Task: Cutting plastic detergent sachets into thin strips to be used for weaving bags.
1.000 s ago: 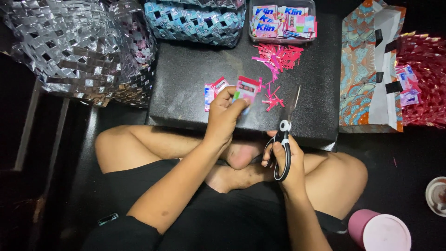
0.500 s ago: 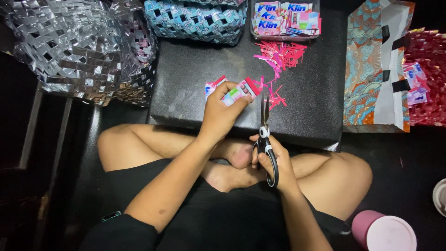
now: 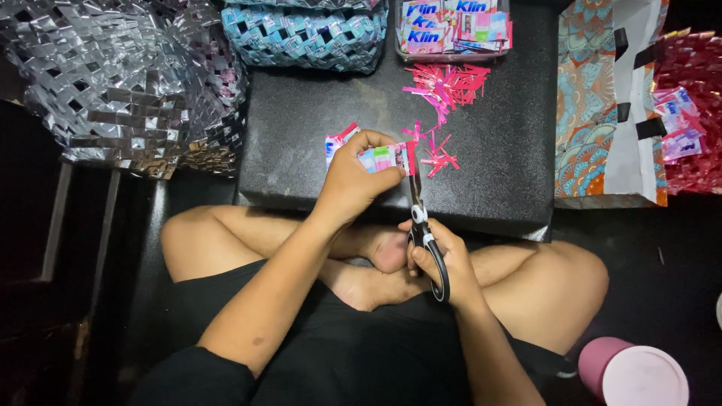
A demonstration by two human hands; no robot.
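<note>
My left hand (image 3: 352, 180) holds a small colourful packet (image 3: 383, 158) above the front part of the black board (image 3: 316, 113) that lies before my crossed legs. My fingers are curled closed around the packet, the thumb on the top side, and its pink end sticks out to the right. My right hand (image 3: 440, 263) grips the scissors (image 3: 421, 225) by the black handles, fingers through the loops and closed around them. The blades point up and away from me, and they meet the pink end of the packet; they look almost closed there. Just beside the blades, on the board, lies a little heap of thin pink strips (image 3: 438, 156), and a bigger heap of the same strips (image 3: 447, 81) lies farther back. Behind it stands a clear box (image 3: 453, 26) full of packets. One more packet (image 3: 336, 143) lies on the board, partly hidden by my left hand.
</note>
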